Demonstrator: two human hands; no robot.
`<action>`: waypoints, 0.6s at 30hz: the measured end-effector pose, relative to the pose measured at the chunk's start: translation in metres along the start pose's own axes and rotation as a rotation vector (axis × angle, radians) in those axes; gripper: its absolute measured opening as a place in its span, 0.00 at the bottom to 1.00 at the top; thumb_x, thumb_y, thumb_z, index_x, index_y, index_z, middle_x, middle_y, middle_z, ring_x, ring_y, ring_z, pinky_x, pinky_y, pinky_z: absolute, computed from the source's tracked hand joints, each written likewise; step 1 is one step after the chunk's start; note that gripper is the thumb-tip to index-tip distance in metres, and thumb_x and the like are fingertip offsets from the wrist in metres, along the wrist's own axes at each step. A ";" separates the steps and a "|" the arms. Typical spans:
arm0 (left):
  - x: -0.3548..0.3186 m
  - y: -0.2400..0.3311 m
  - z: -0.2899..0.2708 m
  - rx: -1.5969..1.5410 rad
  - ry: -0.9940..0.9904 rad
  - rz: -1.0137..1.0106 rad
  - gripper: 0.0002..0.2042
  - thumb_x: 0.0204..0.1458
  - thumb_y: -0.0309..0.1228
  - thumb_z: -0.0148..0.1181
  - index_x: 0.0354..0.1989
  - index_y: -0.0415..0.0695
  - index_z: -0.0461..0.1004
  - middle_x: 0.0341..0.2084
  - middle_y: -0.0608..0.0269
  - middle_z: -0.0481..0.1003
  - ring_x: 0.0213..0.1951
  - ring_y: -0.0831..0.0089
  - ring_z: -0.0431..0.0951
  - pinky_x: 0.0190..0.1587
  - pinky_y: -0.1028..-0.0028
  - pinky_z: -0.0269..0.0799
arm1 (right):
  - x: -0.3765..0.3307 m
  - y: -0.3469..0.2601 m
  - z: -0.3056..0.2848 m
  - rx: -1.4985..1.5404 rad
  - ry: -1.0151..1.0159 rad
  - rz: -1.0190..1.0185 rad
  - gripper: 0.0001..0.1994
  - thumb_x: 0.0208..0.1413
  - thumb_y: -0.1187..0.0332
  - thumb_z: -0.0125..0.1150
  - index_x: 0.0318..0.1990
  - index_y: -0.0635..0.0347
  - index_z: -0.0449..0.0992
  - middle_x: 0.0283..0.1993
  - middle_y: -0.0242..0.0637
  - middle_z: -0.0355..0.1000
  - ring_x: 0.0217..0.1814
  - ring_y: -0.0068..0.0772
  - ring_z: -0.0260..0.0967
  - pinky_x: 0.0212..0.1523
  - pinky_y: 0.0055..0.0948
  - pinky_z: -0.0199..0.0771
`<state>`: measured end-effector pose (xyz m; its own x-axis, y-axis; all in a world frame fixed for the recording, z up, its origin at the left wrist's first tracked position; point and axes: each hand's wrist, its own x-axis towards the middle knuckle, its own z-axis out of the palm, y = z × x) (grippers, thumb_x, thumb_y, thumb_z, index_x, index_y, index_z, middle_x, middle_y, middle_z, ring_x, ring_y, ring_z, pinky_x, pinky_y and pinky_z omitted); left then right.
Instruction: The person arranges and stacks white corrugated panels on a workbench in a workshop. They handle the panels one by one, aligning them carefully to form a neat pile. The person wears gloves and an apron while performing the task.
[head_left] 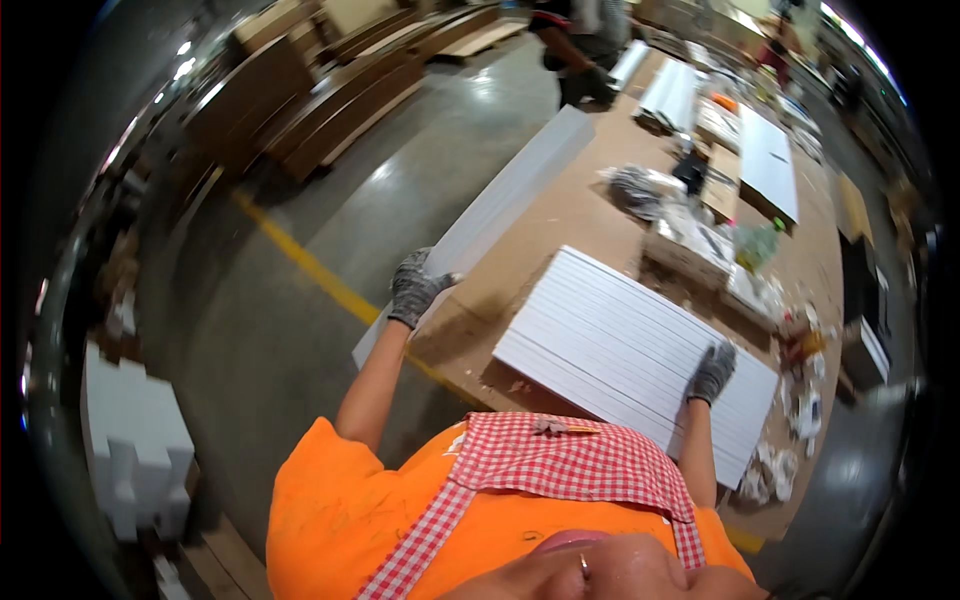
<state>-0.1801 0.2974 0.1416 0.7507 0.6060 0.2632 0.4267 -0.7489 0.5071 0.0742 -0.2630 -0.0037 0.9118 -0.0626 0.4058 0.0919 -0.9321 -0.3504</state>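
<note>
My left hand (414,290), in a grey knit glove, is closed around a long white board (515,190). The board stands tilted along the table's left edge, its lower end hanging past the edge toward me. My right hand (712,373), gloved the same way, lies with its fingers stretched out on a row of white boards (610,345). These boards sit tightly side by side on the brown table (500,270) in front of me.
Plastic-wrapped packets (690,235), a green plastic bag (757,243) and crumpled wrapping (770,470) lie along the table's right side. Further off are more white panels (668,95) and a co-worker (585,50). White foam blocks (135,430) stand at lower left.
</note>
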 end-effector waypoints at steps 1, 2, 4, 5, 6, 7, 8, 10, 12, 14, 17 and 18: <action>-0.008 0.002 -0.014 -0.029 0.026 -0.032 0.32 0.32 0.52 0.69 0.42 0.40 0.73 0.37 0.49 0.75 0.42 0.56 0.74 0.46 0.63 0.69 | 0.000 -0.001 -0.002 -0.002 -0.033 -0.020 0.23 0.61 0.58 0.47 0.55 0.69 0.66 0.61 0.49 0.62 0.66 0.44 0.54 0.68 0.36 0.45; -0.015 0.000 -0.023 -0.060 0.052 -0.063 0.30 0.34 0.52 0.68 0.41 0.39 0.74 0.36 0.49 0.75 0.41 0.55 0.75 0.45 0.63 0.69 | 0.000 0.001 0.000 0.022 -0.028 -0.024 0.23 0.61 0.58 0.46 0.55 0.69 0.66 0.60 0.49 0.63 0.65 0.44 0.55 0.68 0.36 0.46; -0.012 -0.015 -0.025 0.107 0.168 0.178 0.23 0.39 0.49 0.66 0.35 0.40 0.75 0.31 0.49 0.74 0.36 0.54 0.75 0.38 0.61 0.70 | 0.008 0.038 0.018 -0.037 -0.058 -0.078 0.21 0.61 0.60 0.46 0.53 0.68 0.69 0.58 0.50 0.65 0.64 0.45 0.56 0.66 0.38 0.49; -0.012 -0.010 -0.025 0.040 0.300 0.174 0.19 0.42 0.46 0.64 0.30 0.39 0.75 0.27 0.50 0.74 0.31 0.54 0.74 0.33 0.59 0.69 | 0.010 0.050 0.024 0.179 -0.012 -0.015 0.20 0.61 0.60 0.46 0.53 0.68 0.68 0.58 0.52 0.64 0.62 0.47 0.58 0.65 0.38 0.51; -0.008 -0.045 -0.018 0.275 0.305 0.119 0.22 0.40 0.49 0.66 0.28 0.39 0.73 0.25 0.51 0.73 0.29 0.53 0.74 0.32 0.61 0.69 | 0.011 0.022 0.024 0.247 -0.041 0.023 0.21 0.61 0.60 0.46 0.54 0.68 0.67 0.58 0.51 0.64 0.61 0.47 0.59 0.65 0.38 0.52; -0.003 -0.035 -0.024 -0.024 0.273 -0.165 0.26 0.36 0.51 0.69 0.29 0.37 0.74 0.27 0.49 0.75 0.30 0.54 0.75 0.34 0.64 0.71 | 0.004 0.006 0.008 0.278 -0.045 0.094 0.21 0.62 0.60 0.46 0.54 0.68 0.67 0.58 0.50 0.64 0.60 0.47 0.60 0.64 0.38 0.52; -0.001 -0.033 -0.028 -0.182 0.367 -0.226 0.28 0.33 0.51 0.72 0.32 0.36 0.76 0.28 0.50 0.77 0.31 0.59 0.77 0.36 0.67 0.72 | -0.005 -0.010 0.004 0.388 -0.070 0.082 0.20 0.62 0.61 0.46 0.55 0.68 0.66 0.58 0.49 0.64 0.60 0.46 0.60 0.63 0.37 0.54; 0.009 -0.048 -0.026 -0.509 0.319 -0.326 0.28 0.33 0.49 0.73 0.34 0.36 0.76 0.28 0.52 0.78 0.30 0.63 0.77 0.37 0.68 0.72 | -0.011 -0.046 0.008 0.605 -0.112 0.070 0.20 0.62 0.62 0.46 0.55 0.67 0.65 0.59 0.46 0.63 0.59 0.43 0.61 0.62 0.36 0.56; 0.019 -0.055 -0.017 -0.760 0.315 -0.381 0.26 0.34 0.47 0.74 0.33 0.37 0.76 0.26 0.58 0.78 0.27 0.70 0.76 0.35 0.70 0.72 | -0.023 -0.072 0.028 0.965 -0.283 0.038 0.16 0.62 0.67 0.46 0.56 0.62 0.66 0.58 0.39 0.65 0.58 0.32 0.62 0.58 0.31 0.61; 0.022 -0.006 -0.034 -0.900 0.327 -0.423 0.22 0.37 0.45 0.72 0.31 0.38 0.76 0.22 0.61 0.77 0.23 0.74 0.74 0.29 0.73 0.71 | -0.048 -0.144 -0.010 1.023 -0.452 -0.045 0.17 0.61 0.63 0.49 0.54 0.61 0.68 0.56 0.40 0.67 0.60 0.34 0.61 0.61 0.33 0.59; 0.036 0.009 -0.026 -1.000 0.362 -0.427 0.19 0.40 0.43 0.71 0.28 0.38 0.76 0.20 0.63 0.76 0.21 0.76 0.73 0.27 0.73 0.70 | -0.082 -0.211 -0.037 1.232 -0.828 -0.062 0.23 0.58 0.58 0.55 0.58 0.58 0.66 0.57 0.39 0.67 0.58 0.33 0.63 0.57 0.33 0.63; 0.042 0.013 -0.021 -1.033 0.381 -0.435 0.19 0.40 0.43 0.71 0.28 0.38 0.75 0.20 0.63 0.76 0.20 0.76 0.73 0.26 0.73 0.70 | -0.092 -0.231 -0.060 1.250 -0.977 0.023 0.26 0.57 0.57 0.55 0.60 0.58 0.63 0.57 0.39 0.66 0.60 0.33 0.62 0.57 0.36 0.65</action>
<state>-0.1536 0.3187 0.1769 0.3693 0.9282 0.0440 -0.1319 0.0055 0.9912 -0.0545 -0.0633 0.0908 0.7677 0.6308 -0.1127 -0.1169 -0.0350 -0.9925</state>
